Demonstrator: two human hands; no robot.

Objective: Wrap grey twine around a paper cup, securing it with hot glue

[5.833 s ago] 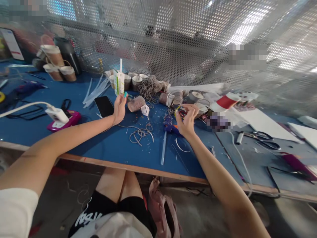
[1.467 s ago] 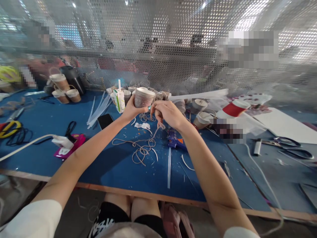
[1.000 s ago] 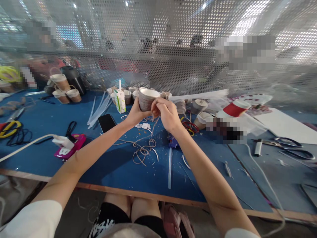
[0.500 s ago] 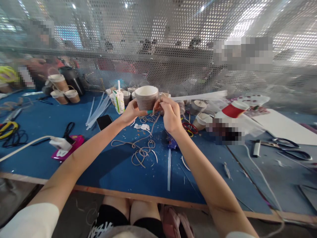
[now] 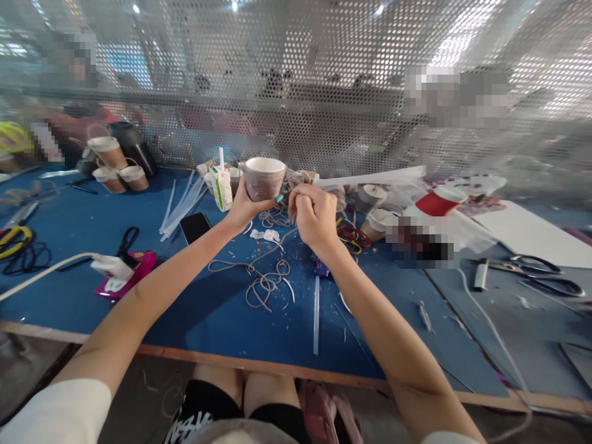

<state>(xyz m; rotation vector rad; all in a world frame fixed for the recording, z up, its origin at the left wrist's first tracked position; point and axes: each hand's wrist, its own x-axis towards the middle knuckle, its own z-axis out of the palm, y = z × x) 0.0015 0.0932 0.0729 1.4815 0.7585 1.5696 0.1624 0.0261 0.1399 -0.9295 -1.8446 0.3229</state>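
My left hand (image 5: 247,206) is wrapped around a cup (image 5: 264,180) with a white inside and greyish cord wound about its outer wall. The cup is held above the table, its mouth tilted slightly toward me. Just right of it, my right hand (image 5: 317,213) is closed, fingers curled in a pinch on a thin grey-beige cord (image 5: 271,256). The pinched end is hidden by the fingers; the rest trails down to the table and lies there in loose loops. A glue gun (image 5: 322,267) with a clear glue stick (image 5: 316,314) lies below my right forearm.
A drink carton (image 5: 222,187), a phone (image 5: 195,228) and clear glue sticks (image 5: 187,206) lie to the left. Several small cups (image 5: 108,151) stand farther left. On the right are scissors (image 5: 541,271), a lighter (image 5: 481,274) and a red-banded white cup (image 5: 441,200). Perforated metal (image 5: 296,92) rises behind.
The cup in my left hand has moved slightly left and turned. My right hand has come away from the cup's side, leaving a gap between them.
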